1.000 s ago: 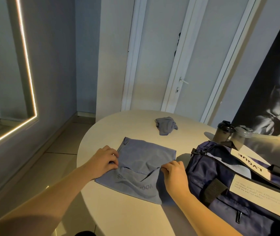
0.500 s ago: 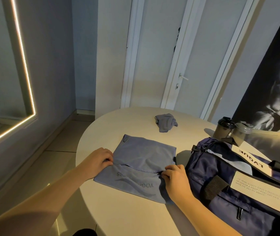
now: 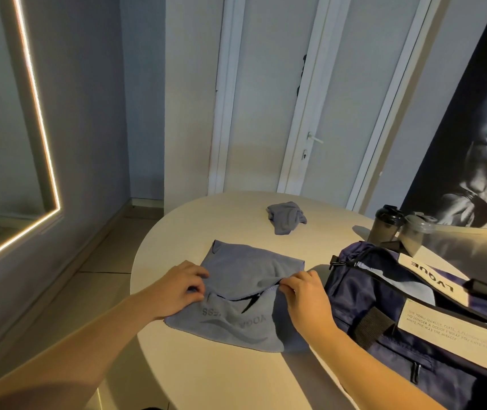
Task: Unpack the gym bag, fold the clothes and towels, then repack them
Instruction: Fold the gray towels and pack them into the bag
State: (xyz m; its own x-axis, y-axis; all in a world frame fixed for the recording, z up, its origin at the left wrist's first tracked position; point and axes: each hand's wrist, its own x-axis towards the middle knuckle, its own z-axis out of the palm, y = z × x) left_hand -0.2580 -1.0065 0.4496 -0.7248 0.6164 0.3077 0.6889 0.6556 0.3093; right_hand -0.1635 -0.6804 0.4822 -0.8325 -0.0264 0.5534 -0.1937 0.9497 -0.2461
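Head view, towel: I see the grey-blue towel (image 3: 248, 270) lying on the near-left part of the round table (image 3: 236, 380). Its far half is doubled toward me over the printed near half.
Left hand: my left hand (image 3: 181, 287) is at the towel's left edge. The fingers are curled and pinch the folded layer there.
Right hand: my right hand (image 3: 301, 294) is at the towel's right edge. Thumb and fingertips pinch the same fold, which is raised slightly between the two hands.
Gym bag: the navy gym bag (image 3: 384, 306) stands just right of the towel, close beside my right forearm.
Bag contents: a pale patch shows at the bag's top. I cannot tell whether it is lining or cargo.
Bottles: two lidded shaker bottles (image 3: 385, 224) stand side by side behind the bag, their bases hidden by it.
Crumpled cloth: a small grey cloth (image 3: 286, 217) lies bunched on the far side of the table, well apart from the towel.
Surroundings: a light-edged mirror (image 3: 38, 113) is on the left, a white door (image 3: 340, 99) is ahead, and a dark poster (image 3: 479, 143) is on the right.
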